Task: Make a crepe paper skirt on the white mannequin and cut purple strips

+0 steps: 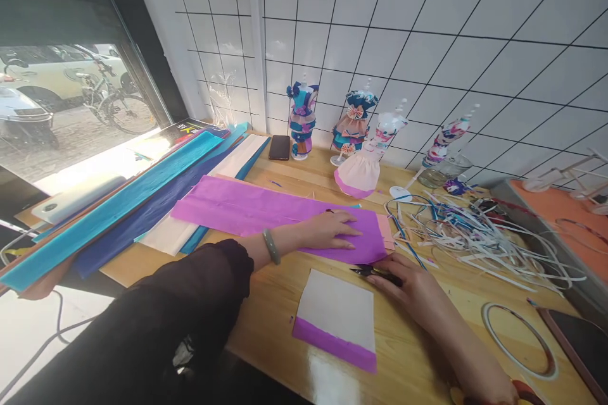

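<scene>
A long strip of purple crepe paper (266, 210) lies across the wooden table, with a peach piece (387, 232) showing from under its right end. My left hand (327, 231), a green bangle at its wrist, rests flat on the strip with fingers spread. At the strip's near right corner, my right hand (403, 278) is closed around dark scissors (365, 271); their pointed tip faces left and the handles are mostly hidden. Just in front of both hands is a white paper square (337, 307) with a purple band (335, 345) along its near edge.
Folded turquoise (118, 209) and dark blue paper strips (147, 212) are stacked at left. Behind stand several small dress forms, one in a white skirt (361, 171), beside a phone (279, 147). Tangled paper strips (470, 228) and a tape ring (520, 340) lie at right.
</scene>
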Motion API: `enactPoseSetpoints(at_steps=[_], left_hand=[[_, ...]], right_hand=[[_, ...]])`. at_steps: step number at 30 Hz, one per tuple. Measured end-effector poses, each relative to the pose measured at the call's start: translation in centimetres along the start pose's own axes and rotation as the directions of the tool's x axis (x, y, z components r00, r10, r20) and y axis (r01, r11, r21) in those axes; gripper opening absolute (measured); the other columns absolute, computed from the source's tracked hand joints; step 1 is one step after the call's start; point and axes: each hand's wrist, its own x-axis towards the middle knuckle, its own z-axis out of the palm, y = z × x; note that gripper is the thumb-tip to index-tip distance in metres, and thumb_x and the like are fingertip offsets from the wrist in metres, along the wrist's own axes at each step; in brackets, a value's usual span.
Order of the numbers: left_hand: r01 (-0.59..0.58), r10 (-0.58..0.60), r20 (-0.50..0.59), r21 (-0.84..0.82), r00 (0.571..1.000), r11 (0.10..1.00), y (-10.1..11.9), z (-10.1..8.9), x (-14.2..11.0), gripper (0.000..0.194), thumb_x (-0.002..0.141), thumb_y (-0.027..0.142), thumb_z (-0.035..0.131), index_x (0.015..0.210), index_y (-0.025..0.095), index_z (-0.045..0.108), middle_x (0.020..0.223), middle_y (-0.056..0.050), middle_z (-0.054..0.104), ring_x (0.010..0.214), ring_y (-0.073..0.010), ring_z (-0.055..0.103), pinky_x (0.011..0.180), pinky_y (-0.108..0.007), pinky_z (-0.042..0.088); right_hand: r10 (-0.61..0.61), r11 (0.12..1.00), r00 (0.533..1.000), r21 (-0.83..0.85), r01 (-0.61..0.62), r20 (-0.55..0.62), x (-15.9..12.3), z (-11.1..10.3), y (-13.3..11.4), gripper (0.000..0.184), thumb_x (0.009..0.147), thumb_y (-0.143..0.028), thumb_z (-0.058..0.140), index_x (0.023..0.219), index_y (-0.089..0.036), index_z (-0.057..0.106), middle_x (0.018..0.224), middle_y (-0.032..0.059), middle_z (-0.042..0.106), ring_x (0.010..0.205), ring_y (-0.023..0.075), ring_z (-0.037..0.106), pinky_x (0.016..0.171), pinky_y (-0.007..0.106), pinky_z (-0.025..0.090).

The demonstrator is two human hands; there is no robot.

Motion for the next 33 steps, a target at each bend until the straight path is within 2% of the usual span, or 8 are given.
enactPoseSetpoints(at_steps=[5,9,18,25,33], left_hand=[[0.03,-0.03,-0.039,0.008,0.999,1.0,-1.5,-1.8,-3.4,0.049,0.082,0.049,0.051,0.123,0.022,0.055,0.124,-0.012,0.054,0.116,-0.0228,0.046,0.099,-0.035,0.036],[0.024,-0.022,-0.039,0.029,0.999,0.999,-2.2,-1.5,-4.8,0.046,0.082,0.05,0.052,0.12,0.025,0.057,0.123,-0.01,0.054,0.115,-0.0223,0.046,0.1,-0.036,0.033],[0.023,-0.024,-0.059,-0.018,0.998,1.0,-2.7,-0.6,-5.0,0.042,0.082,0.049,0.052,0.117,0.029,0.059,0.125,-0.008,0.052,0.117,-0.0208,0.044,0.101,-0.036,0.031],[0.045,-0.048,-0.055,-0.06,0.997,0.997,-2.8,-0.7,-5.0,0.041,0.08,0.05,0.054,0.115,0.029,0.061,0.125,-0.007,0.052,0.117,-0.0212,0.045,0.101,-0.036,0.032],[0.041,-0.043,-0.029,-0.067,0.999,0.997,-2.9,-0.9,-4.9,0.04,0.082,0.049,0.052,0.115,0.028,0.061,0.126,-0.007,0.052,0.118,-0.0195,0.044,0.102,-0.034,0.03]], right_hand=[[0.077,0.997,0.997,0.007,-0.077,-0.007,0.2,0.3,-0.6,0.024,0.083,-0.044,0.055,0.089,-0.022,0.061,0.087,0.0059,0.066,0.078,0.019,0.063,0.067,0.031,0.05],[0.104,0.995,0.994,-0.004,-0.104,-0.032,0.4,0.6,-1.2,0.024,0.082,-0.045,0.055,0.078,-0.022,0.058,0.077,0.0036,0.064,0.07,0.0173,0.061,0.062,0.029,0.048],[0.06,0.998,0.998,-0.019,-0.06,-0.018,1.2,0.7,-2.4,0.022,0.083,-0.043,0.054,0.082,-0.021,0.059,0.079,0.0049,0.063,0.074,0.0182,0.06,0.066,0.03,0.048],[0.063,0.997,0.996,-0.042,-0.061,0.058,1.7,0.8,-3.0,0.021,0.085,-0.041,0.051,0.085,-0.021,0.059,0.082,0.0056,0.064,0.076,0.0185,0.061,0.069,0.031,0.049],[0.021,0.999,0.998,-0.048,-0.019,0.059,2.1,1.9,-2.2,0.021,0.086,-0.04,0.052,0.088,-0.02,0.059,0.085,0.0066,0.065,0.078,0.0195,0.063,0.07,0.033,0.05]])
